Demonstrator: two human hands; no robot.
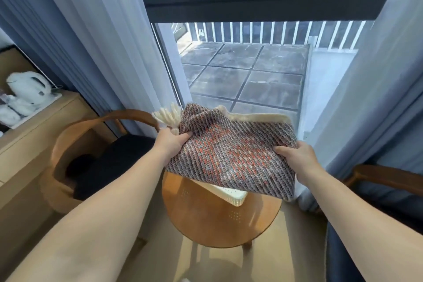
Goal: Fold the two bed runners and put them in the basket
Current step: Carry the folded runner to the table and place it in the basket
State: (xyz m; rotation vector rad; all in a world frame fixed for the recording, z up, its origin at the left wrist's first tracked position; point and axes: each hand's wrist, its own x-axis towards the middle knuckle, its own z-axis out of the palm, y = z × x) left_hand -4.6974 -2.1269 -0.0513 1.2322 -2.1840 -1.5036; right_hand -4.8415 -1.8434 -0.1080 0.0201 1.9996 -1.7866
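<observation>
A folded bed runner (231,151), woven in grey, red and white with a cream edge and a cream tassel at its left corner, is held flat in the air. My left hand (170,141) grips its left edge and my right hand (294,155) grips its right edge. Under the runner a white basket (232,194) stands on a round wooden table (219,222); only its near corner shows. A second runner is not visible.
A wooden armchair with a dark cushion (96,158) stands left of the table, another chair (384,181) at the right. A cabinet (34,135) with a white kettle (28,87) is at far left. Curtains flank a glass balcony door (247,71) ahead.
</observation>
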